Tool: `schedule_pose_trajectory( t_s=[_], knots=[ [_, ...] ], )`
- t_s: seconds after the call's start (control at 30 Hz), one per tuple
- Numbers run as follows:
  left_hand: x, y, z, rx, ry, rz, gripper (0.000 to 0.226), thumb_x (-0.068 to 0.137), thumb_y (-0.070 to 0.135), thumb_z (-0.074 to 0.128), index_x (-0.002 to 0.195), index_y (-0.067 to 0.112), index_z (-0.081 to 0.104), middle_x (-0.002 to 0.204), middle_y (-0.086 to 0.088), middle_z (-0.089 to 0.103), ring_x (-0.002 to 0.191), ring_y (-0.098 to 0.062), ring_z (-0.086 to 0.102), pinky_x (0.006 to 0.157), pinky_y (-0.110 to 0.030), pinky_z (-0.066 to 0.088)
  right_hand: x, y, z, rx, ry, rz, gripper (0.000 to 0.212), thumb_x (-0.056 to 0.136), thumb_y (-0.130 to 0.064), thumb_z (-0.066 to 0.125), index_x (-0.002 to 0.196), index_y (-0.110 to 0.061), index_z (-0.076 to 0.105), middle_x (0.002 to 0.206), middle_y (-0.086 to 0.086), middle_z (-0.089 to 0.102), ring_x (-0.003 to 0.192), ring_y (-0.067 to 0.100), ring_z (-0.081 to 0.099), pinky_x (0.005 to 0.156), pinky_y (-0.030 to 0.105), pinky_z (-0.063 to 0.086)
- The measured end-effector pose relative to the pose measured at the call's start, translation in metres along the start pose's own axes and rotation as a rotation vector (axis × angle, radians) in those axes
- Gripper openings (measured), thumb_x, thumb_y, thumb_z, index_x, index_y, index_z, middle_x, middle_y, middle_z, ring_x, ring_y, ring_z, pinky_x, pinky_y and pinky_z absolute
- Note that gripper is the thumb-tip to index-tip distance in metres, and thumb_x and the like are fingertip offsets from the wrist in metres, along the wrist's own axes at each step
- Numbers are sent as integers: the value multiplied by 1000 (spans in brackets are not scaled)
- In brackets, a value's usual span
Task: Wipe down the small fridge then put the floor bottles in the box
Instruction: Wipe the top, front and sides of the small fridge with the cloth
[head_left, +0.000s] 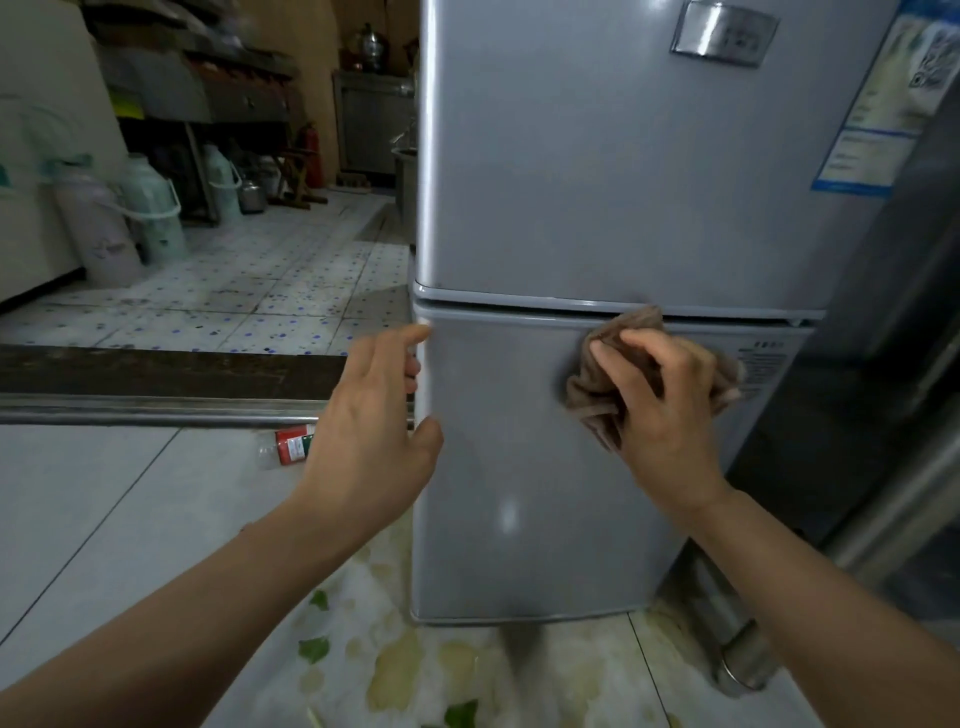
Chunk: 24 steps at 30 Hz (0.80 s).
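Observation:
A small silver two-door fridge (597, 182) stands right in front of me. My right hand (660, 410) presses a crumpled brown cloth (597, 395) against the upper part of the lower door, just under the gap between the doors. My left hand (374, 415) rests with spread fingers on the left edge of the lower door and holds nothing. A clear plastic bottle with a red label (291, 446) lies on its side on the floor left of the fridge, partly hidden behind my left hand. No box is in view.
A metal door threshold (156, 410) crosses the floor at left. Beyond it, several large thermos flasks (150, 208) stand on speckled tiles near shelving and a red extinguisher (310, 153). A dark cabinet with a steel leg (737, 649) stands close on the fridge's right. Leaf scraps and stains litter the floor.

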<state>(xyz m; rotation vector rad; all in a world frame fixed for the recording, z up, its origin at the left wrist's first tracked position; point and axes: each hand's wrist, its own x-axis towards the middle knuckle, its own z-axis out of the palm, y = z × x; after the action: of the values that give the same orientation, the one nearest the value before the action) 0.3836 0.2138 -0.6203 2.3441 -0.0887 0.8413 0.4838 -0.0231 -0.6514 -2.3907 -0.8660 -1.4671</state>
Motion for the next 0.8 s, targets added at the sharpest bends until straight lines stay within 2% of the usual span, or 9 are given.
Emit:
schedule_pose_trajectory(
  t_s=[0.17, 0.27, 0.33, 0.4, 0.43, 0.57, 0.63, 0.73, 0.8],
  knots=[
    [-5, 23, -2, -34, -55, 46, 56, 76, 12, 69, 126, 22, 45, 101, 8, 49, 86, 0, 48, 72, -1, 36, 15, -29, -32, 206, 26, 52, 44, 76, 10, 69, 117, -5, 60, 121, 9, 45, 107, 27, 47, 94, 33, 42],
    [-7, 38, -5, -151, -179, 0, 54, 75, 37, 70, 124, 28, 48, 110, 14, 53, 98, 4, 50, 77, -2, 37, 18, -63, -51, 432, 9, 86, 48, 79, 9, 61, 123, -10, 51, 123, 4, 42, 112, 22, 48, 96, 29, 42],
    [-7, 45, -5, -323, -306, -123, 44, 74, 45, 71, 111, 24, 59, 106, 8, 64, 99, -5, 59, 84, -17, 47, 20, -84, -58, 559, -2, 146, 47, 79, 8, 58, 124, -4, 52, 122, 6, 44, 113, 14, 46, 97, 18, 39],
    [-10, 51, -7, -543, -374, -258, 17, 79, 29, 71, 88, 14, 68, 87, -6, 71, 82, -17, 66, 80, -35, 54, 20, -100, -63, 641, -37, 212, 51, 77, 9, 60, 126, -1, 51, 121, 5, 42, 111, 5, 44, 96, 8, 34],
    [-11, 51, -8, -646, -365, -344, 6, 82, 16, 68, 81, 10, 68, 79, -11, 69, 75, -20, 64, 75, -35, 54, 19, -106, -65, 664, -73, 242, 57, 75, 8, 65, 129, -4, 49, 122, 2, 40, 111, 1, 43, 95, 6, 34],
    [-16, 38, -16, -744, -384, -540, 9, 83, 2, 58, 81, 0, 67, 77, -21, 63, 70, -29, 58, 67, -37, 44, 12, -108, -72, 865, -296, 560, 97, 61, -31, 84, 138, -39, 25, 130, -17, 26, 116, -11, 35, 87, -2, 33],
    [-18, 32, -22, -756, -472, -528, 13, 83, 1, 56, 85, -4, 67, 79, -22, 66, 69, -30, 61, 62, -32, 48, 9, -99, -74, 1065, -491, 771, 111, 52, -40, 83, 141, -42, 17, 136, -16, 31, 125, -7, 33, 92, 3, 33],
    [-21, 28, -27, -851, -570, -496, 15, 81, -2, 55, 84, 0, 69, 78, -17, 69, 67, -24, 66, 62, -27, 53, 5, -87, -75, 1570, -812, 969, 114, 58, -10, 79, 148, -34, 13, 130, -13, 51, 132, 5, 38, 100, 22, 39],
    [-22, 28, -30, -912, -636, -478, 14, 75, 0, 58, 83, 4, 68, 73, -12, 69, 61, -20, 66, 56, -23, 53, 0, -85, -72, 1761, -909, 1019, 123, 53, -2, 87, 148, -31, 14, 134, -2, 55, 133, 16, 41, 108, 30, 33]
  ],
)
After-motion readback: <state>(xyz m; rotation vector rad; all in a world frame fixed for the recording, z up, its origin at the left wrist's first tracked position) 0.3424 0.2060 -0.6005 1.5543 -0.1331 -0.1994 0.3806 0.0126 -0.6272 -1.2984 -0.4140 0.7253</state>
